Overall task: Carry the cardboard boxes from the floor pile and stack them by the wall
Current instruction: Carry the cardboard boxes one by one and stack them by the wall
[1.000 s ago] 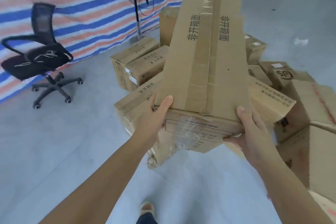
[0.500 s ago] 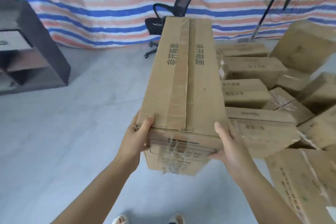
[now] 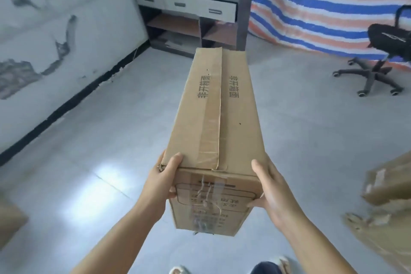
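Cardboard fills the middle of your view: a long brown cardboard box (image 3: 216, 131) with a taped centre seam and black printed characters, held off the floor and pointing away from you. Your left hand (image 3: 161, 179) grips its near left corner, thumb curled onto the top face; your right hand (image 3: 270, 187) clasps the near right edge, thumb on top and fingers wrapped onto the labelled end face. Below lies a pale grey tiled floor (image 3: 89, 162), glossy with reflected light. A white wall with peeling paint (image 3: 55, 35) and a black skirting strip runs along your left. Ahead stands a dark shelving unit with three pale drawers (image 3: 191, 6); papers seem to lie on its lower shelf. Beside it hangs a striped blue, orange and white tarpaulin (image 3: 322, 2), with a black wheeled office chair (image 3: 382, 51) in front. More brown cardboard boxes (image 3: 387, 207) sit blurred at your right.
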`<state>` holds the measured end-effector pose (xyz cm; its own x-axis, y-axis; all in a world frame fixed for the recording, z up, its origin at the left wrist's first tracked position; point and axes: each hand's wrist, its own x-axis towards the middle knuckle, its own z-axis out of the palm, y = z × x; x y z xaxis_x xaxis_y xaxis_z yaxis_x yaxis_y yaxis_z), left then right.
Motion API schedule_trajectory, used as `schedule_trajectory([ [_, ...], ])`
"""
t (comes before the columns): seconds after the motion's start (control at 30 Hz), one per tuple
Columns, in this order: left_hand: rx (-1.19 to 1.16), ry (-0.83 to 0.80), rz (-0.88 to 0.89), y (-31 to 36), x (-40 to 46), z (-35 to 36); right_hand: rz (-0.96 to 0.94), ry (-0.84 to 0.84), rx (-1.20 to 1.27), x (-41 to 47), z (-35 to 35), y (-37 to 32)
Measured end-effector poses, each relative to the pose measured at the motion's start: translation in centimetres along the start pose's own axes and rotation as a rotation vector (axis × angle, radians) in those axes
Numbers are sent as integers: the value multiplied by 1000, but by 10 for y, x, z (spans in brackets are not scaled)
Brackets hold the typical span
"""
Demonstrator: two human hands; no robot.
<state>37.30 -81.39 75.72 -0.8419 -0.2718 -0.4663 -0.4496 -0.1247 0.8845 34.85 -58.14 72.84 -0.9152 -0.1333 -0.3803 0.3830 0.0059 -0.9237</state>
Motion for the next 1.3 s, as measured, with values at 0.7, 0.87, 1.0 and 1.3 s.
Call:
schedule_trajectory([
  [0.7,-353,781,-7,-19,-17,-344,132,-713,-329,86,411,-15],
  [0.87,-396,878,9,9,31,-388,136,-808,-392,148,487,-37],
  [1.0,-473,970,2,31,67,-414,139,-889,-444,193,544,-62],
  [1.3,-554,1078,-32,60,131,-495,127,-994,-503,258,659,-86],
])
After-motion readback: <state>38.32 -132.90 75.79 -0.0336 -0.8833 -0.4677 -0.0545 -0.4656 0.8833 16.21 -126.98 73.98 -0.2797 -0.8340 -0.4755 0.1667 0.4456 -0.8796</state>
